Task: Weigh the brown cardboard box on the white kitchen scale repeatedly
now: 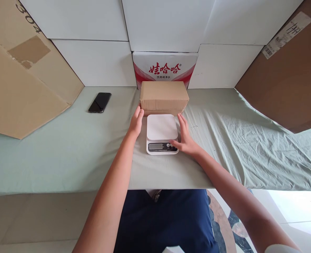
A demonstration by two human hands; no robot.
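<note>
A white kitchen scale (162, 128) lies flat on the cloth in front of me, its bare weighing plate at the back and its dark display panel toward me. My right hand (185, 140) is open at the scale's right side, with the thumb over the buttons and the fingers pointing toward the box. Just behind the scale sits a closed brown cardboard box (163, 95). My left hand (136, 123), fingers stretched out, is beside the scale's left edge. Its fingertips are at the box's front left corner; whether they press on it I cannot tell.
A black phone (99, 102) lies on the green tablecloth (52, 147) to the left. Behind the brown box stands a white and red carton (166, 66) against white panels. Large cardboard sheets flank the table at left (31, 95) and right (289, 80). The table's front edge is near my lap.
</note>
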